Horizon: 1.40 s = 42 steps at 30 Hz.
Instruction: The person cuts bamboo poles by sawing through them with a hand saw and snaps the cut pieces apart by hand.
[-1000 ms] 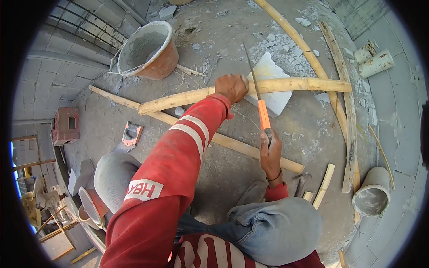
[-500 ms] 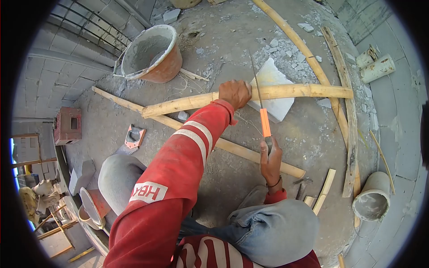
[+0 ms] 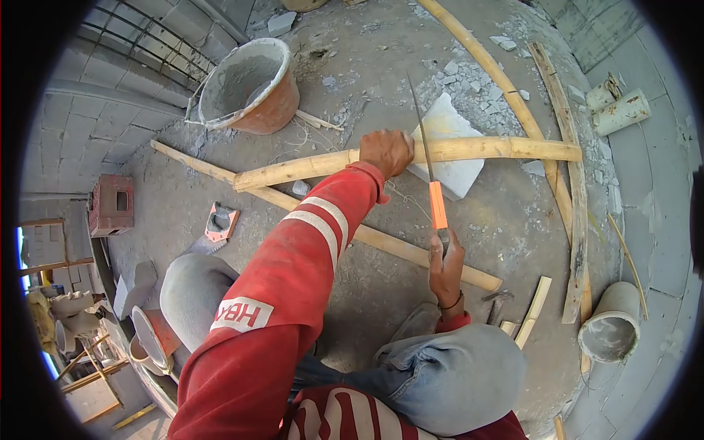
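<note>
A block (image 3: 106,216) sits at the left edge of the floor (image 3: 359,81). Right of it lies a loose saw (image 3: 218,235). The bucket (image 3: 275,110) stands toward the floor's far left corner. The pole (image 3: 308,170) crosses the floor's middle: its left end rests on a lower pole (image 3: 418,255), and it passes over a slab (image 3: 460,174). The left hand (image 3: 385,152) is closed around the pole, just left of the saw (image 3: 438,205). The saw's blade crosses the pole over the slab; how deep it sits, I cannot tell. The right hand (image 3: 446,268) grips its handle. Farther right are a hammer (image 3: 497,298), a plank (image 3: 578,227) under the pole's right end, and, near the floor's right edge, a pot (image 3: 620,299).
</note>
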{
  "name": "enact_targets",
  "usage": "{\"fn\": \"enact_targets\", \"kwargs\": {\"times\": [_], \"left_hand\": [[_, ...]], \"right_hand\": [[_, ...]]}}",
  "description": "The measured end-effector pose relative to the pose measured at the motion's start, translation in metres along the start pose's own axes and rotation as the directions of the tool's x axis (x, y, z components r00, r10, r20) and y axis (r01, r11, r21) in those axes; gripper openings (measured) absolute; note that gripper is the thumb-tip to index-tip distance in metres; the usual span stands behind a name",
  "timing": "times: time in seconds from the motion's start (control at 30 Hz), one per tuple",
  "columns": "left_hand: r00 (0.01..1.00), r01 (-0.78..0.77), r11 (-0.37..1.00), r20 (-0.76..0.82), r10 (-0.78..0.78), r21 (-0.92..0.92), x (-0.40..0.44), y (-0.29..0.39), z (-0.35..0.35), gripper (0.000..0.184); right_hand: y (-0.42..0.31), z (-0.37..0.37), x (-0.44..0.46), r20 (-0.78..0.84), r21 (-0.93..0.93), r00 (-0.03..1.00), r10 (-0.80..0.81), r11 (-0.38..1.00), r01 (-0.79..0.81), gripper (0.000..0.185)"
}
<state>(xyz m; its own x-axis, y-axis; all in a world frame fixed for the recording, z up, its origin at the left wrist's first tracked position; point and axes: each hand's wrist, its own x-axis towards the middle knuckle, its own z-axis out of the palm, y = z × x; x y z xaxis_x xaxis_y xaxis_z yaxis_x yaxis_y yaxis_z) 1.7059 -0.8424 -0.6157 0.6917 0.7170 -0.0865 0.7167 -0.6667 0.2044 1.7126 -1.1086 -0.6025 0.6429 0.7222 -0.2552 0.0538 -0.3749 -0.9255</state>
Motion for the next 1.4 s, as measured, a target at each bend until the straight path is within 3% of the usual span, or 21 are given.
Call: {"fn": "enact_targets", "kwargs": {"times": [0.07, 0.13, 0.17, 0.23, 0.3, 0.37, 0.4, 0.5, 0.6, 0.7, 0.77, 0.83, 0.87, 1.03, 1.1, 1.17, 1.27, 1.33, 1.4], "left_hand": [[1.000, -0.002, 1.000, -0.014, 0.002, -0.015, 0.001, 0.000, 0.000, 0.045], [1.000, 0.001, 1.000, -0.012, -0.001, -0.021, 0.001, -0.002, 0.004, 0.045], [1.000, -0.009, 1.000, 0.001, 0.009, -0.016, 0.003, -0.002, 0.002, 0.045], [0.999, -0.031, 0.999, 0.032, 0.031, -0.010, -0.001, -0.002, 0.002, 0.045], [1.000, -0.004, 1.000, 0.030, 0.005, -0.021, -0.001, 0.002, -0.002, 0.045], [1.000, -0.002, 1.000, -0.009, 0.002, -0.008, 0.000, 0.002, 0.003, 0.045], [1.000, 0.000, 1.000, -0.029, 0.000, 0.009, 0.000, -0.001, 0.004, 0.046], [1.000, -0.005, 1.000, -0.018, 0.005, 0.014, -0.002, 0.002, -0.001, 0.046], [1.000, -0.021, 1.000, -0.023, 0.021, -0.001, 0.001, -0.002, 0.006, 0.046], [0.999, -0.052, 0.999, -0.004, 0.052, -0.012, 0.000, -0.004, 0.004, 0.046], [0.999, -0.033, 0.999, -0.004, 0.033, -0.011, -0.001, 0.001, 0.003, 0.046], [1.000, 0.002, 1.000, -0.020, -0.002, -0.003, -0.002, 0.004, 0.001, 0.047], [1.000, 0.009, 1.000, -0.029, -0.009, -0.004, -0.004, 0.004, 0.001, 0.047], [0.999, 0.022, 1.000, -0.026, -0.023, -0.022, 0.000, 0.001, 0.001, 0.046], [0.999, -0.007, 1.000, -0.043, 0.005, -0.028, -0.001, -0.001, 0.004, 0.046], [0.999, -0.017, 0.999, -0.036, 0.016, -0.031, -0.002, -0.005, 0.008, 0.045], [0.998, -0.033, 0.999, -0.059, 0.031, -0.029, -0.001, 0.000, 0.007, 0.045], [0.997, -0.011, 1.000, -0.072, 0.010, -0.011, -0.001, -0.001, 0.006, 0.045], [0.997, -0.018, 1.000, -0.074, 0.018, -0.006, 0.000, -0.002, 0.005, 0.044]], "right_hand": [[0.055, -0.015, -0.072, -0.019, -0.049, 0.999, -0.039, 0.998, 0.039, 0.044], [0.069, -0.039, -0.129, 0.035, -0.099, 0.992, 0.120, 0.988, -0.116, 0.041], [0.068, -0.037, -0.124, 0.041, -0.099, 0.991, 0.125, 0.988, -0.121, 0.041], [0.069, -0.028, -0.107, -0.050, -0.132, 0.999, 0.005, 0.991, -0.011, 0.040], [0.032, -0.001, -0.019, -0.031, -0.085, 0.992, -0.121, 0.989, 0.118, 0.037], [0.017, 0.022, 0.041, -0.166, -0.143, 0.936, -0.310, 0.947, 0.288, 0.034], [0.014, 0.021, 0.036, -0.176, -0.130, 0.935, -0.308, 0.949, 0.288, 0.034], [0.021, -0.006, -0.020, -0.016, -0.035, 0.998, -0.062, 0.997, 0.062, 0.042], [0.102, -0.032, -0.131, -0.025, -0.087, 1.000, -0.018, 0.996, 0.016, 0.043], [0.079, -0.024, -0.107, -0.078, -0.111, 0.987, -0.138, 0.985, 0.129, 0.040], [0.039, -0.002, -0.023, -0.051, -0.033, 0.993, -0.103, 0.994, 0.101, 0.036], [0.014, 0.017, 0.046, -0.087, -0.155, 0.951, -0.295, 0.947, 0.280, 0.031], [0.014, 0.017, 0.042, -0.094, -0.147, 0.949, -0.300, 0.947, 0.285, 0.031], [0.057, -0.023, -0.081, 0.006, -0.064, 0.998, -0.069, 0.995, 0.070, 0.040], [0.119, -0.040, -0.146, -0.009, -0.163, 1.000, 0.018, 0.986, -0.020, 0.047], [0.090, -0.031, -0.116, -0.011, -0.132, 1.000, -0.023, 0.991, 0.022, 0.046], [0.048, 0.009, 0.001, -0.089, -0.139, 0.984, -0.154, 0.980, 0.141, 0.041], [0.015, 0.026, 0.047, -0.180, -0.187, 0.913, -0.367, 0.924, 0.334, 0.033], [0.005, 0.014, 0.027, -0.137, -0.136, 0.949, -0.284, 0.954, 0.266, 0.034]]}}
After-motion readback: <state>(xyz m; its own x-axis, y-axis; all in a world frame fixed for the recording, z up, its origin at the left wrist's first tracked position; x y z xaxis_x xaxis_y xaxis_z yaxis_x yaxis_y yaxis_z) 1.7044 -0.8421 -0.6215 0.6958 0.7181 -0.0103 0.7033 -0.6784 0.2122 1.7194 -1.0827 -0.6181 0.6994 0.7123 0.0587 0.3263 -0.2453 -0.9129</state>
